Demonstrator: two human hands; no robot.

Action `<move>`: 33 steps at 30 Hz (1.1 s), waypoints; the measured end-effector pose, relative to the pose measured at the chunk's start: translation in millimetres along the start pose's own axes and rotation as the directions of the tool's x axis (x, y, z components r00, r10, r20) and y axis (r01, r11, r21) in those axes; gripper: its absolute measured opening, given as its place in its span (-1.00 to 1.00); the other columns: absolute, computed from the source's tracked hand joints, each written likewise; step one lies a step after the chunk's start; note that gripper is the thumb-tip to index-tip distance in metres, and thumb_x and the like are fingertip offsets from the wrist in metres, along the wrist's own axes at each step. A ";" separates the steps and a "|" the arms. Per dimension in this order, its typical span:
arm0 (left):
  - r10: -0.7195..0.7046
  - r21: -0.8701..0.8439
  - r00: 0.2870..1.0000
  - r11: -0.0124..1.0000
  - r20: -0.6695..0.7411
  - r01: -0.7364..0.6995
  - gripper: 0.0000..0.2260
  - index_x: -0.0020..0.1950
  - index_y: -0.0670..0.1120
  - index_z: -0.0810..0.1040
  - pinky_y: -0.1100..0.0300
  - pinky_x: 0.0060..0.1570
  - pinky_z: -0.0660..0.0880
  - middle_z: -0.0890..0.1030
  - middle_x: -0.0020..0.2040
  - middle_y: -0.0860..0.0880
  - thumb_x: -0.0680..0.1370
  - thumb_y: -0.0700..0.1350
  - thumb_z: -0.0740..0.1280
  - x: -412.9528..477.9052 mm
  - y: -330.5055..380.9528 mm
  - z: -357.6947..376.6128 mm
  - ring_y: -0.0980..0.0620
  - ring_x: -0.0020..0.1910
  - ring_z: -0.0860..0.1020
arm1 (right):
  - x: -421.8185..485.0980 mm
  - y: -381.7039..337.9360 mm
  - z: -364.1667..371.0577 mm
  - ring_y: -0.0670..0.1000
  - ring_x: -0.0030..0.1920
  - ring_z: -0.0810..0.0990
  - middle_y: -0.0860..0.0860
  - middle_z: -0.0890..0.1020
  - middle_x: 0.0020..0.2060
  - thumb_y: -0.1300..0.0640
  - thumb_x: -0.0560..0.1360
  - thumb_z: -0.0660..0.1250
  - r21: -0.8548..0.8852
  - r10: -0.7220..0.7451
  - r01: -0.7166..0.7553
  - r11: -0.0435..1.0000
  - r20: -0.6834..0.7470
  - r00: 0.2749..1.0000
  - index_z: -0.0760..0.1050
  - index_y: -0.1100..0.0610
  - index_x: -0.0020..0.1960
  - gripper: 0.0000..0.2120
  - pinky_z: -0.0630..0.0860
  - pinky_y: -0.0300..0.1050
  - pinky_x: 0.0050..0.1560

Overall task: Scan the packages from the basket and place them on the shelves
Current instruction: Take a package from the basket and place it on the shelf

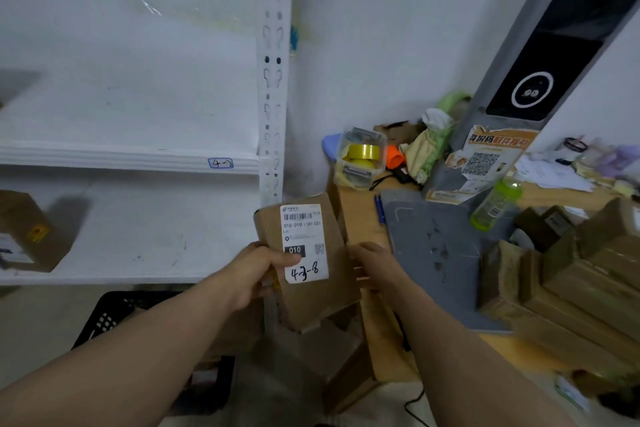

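Note:
I hold a brown cardboard package [311,291] upright between both hands in the middle of the view. Its white label faces me, with a barcode, "010" and handwritten "4-3-8". My left hand [254,274] grips its left edge, thumb lying on the label. My right hand [375,267] grips its right edge. The white shelves [131,159] stand to the left, one tagged "4-2". A black basket [114,315] sits on the floor below my left forearm. The grey scanner stand [540,80] rises at the right on a wooden table.
One brown box [24,232] sits on the lower shelf at the left. Stacked brown packages [575,288] fill the table's right side. A clear tub with yellow tape [362,158], a green bottle [497,201], pens and papers lie around the scanner's grey base [433,246].

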State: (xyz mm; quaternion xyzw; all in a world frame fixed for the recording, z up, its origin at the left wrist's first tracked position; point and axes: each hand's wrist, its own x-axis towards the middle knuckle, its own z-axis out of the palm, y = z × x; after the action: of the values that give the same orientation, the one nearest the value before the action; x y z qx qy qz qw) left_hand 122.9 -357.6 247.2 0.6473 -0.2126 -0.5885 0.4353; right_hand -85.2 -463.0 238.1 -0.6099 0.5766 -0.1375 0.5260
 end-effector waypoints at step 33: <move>0.125 0.076 0.968 0.991 -0.216 -0.111 -0.43 0.25 0.00 0.46 -0.11 0.29 0.51 0.74 0.00 0.00 0.35 -0.39 0.53 -200.5 -20.4 -422.2 -0.07 0.15 0.63 | -121.3 -254.8 373.9 0.11 0.15 0.65 0.07 0.67 0.12 0.14 0.38 0.61 0.020 -0.277 0.320 0.947 0.554 0.785 0.33 -0.14 0.32 -0.34 0.59 0.23 0.22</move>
State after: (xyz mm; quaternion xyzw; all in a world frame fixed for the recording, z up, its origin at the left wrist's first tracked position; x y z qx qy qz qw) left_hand 474.4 -56.6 316.0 0.7081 -0.2198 -0.4792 0.4697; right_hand 310.6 -235.1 342.3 -0.7259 0.3019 -0.0162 0.6178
